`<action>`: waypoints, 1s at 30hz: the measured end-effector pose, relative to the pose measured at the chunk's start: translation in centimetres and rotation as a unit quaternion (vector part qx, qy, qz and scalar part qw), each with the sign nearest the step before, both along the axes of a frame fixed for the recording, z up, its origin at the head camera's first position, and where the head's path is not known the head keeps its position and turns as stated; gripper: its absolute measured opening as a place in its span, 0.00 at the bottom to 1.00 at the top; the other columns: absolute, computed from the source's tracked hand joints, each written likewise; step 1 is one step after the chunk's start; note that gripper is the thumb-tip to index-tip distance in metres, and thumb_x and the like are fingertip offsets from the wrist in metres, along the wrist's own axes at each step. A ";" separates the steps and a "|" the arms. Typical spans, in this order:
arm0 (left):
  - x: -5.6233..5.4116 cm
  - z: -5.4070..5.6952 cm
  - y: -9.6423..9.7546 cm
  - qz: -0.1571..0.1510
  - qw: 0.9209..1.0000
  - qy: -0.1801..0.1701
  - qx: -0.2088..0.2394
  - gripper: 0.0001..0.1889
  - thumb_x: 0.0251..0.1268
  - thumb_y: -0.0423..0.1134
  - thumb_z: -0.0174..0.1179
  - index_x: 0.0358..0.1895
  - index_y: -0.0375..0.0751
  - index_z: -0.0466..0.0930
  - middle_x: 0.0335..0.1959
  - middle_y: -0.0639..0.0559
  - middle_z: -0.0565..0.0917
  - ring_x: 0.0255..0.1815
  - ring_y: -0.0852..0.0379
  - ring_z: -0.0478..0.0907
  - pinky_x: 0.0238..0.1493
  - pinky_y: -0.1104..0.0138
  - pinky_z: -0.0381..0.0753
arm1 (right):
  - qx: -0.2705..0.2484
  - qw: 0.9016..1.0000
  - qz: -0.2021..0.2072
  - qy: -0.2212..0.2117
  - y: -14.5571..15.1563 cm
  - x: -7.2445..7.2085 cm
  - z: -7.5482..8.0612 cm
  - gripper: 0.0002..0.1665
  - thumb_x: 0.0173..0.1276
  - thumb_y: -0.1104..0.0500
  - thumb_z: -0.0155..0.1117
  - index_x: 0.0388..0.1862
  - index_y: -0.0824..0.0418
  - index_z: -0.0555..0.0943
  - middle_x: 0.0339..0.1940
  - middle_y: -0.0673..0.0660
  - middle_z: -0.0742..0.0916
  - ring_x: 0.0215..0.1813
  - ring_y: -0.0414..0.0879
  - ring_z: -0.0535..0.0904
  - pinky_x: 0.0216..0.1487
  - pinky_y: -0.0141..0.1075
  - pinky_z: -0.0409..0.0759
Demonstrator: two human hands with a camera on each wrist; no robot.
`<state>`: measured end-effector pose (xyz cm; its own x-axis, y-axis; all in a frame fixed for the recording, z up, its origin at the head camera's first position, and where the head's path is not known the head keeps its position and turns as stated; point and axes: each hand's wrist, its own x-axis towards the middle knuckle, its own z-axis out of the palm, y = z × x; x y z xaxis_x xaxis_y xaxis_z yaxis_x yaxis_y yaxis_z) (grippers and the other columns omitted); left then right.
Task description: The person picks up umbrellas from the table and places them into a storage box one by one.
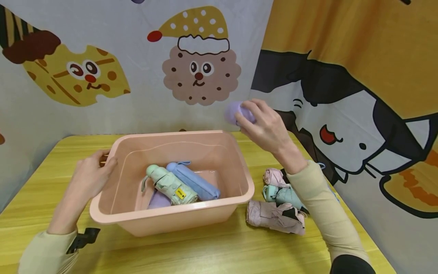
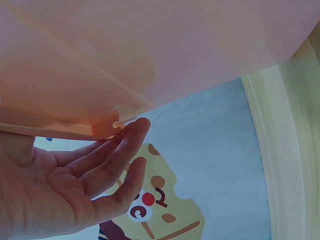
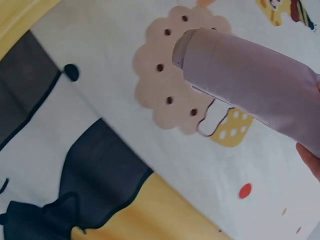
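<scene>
My right hand [image 1: 265,127] holds a light purple folded umbrella [image 3: 245,75] in the air, above and behind the right corner of the tub. Its smooth tube shape shows in the right wrist view, the hand mostly out of frame there. My left hand [image 1: 92,173] grips the left rim of the pink plastic tub [image 1: 171,224], thumb over the rim and fingers outside under it. Inside the tub lie a mint green folded umbrella [image 1: 167,182] with a yellow label and a blue umbrella [image 1: 195,180] beside it. A purple item [image 1: 159,200] is partly hidden under the green one.
Right of the tub, several folded umbrellas lie on the wooden table [image 1: 205,251]: a mauve one [image 1: 270,217] in front, a teal one [image 1: 285,195] behind it, and a pink one [image 1: 273,177] farther back. My right forearm partly covers them. A printed cloth [image 1: 143,106] hangs behind the table.
</scene>
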<state>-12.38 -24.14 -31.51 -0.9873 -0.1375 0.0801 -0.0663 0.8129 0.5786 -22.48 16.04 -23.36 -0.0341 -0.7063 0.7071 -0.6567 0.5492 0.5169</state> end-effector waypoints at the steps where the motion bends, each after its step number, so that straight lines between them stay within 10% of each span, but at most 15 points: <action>1: 0.0 0.0 0.0 0.000 1.000 0.000 -0.001 0.32 0.74 0.49 0.40 0.66 0.21 0.61 0.55 0.21 0.73 0.51 0.27 0.74 0.42 0.44 0.78 | 0.002 1.000 0.007 0.000 -0.3 0.1 0.1 0.11 0.61 0.66 0.59 0.43 0.60 0.78 0.43 0.67 0.83 0.44 0.62 0.80 0.38 0.50 0.85; 30: -0.1 -0.1 -0.2 -0.003 1.000 0.015 -0.005 0.32 0.73 0.49 0.39 0.65 0.22 0.63 0.54 0.22 0.75 0.50 0.27 0.74 0.43 0.44 0.77 | 0.070 0.975 0.206 0.031 -10.0 2.3 0.6 0.11 0.61 0.70 0.58 0.40 0.58 0.79 0.43 0.61 0.84 0.43 0.54 0.81 0.42 0.38 0.84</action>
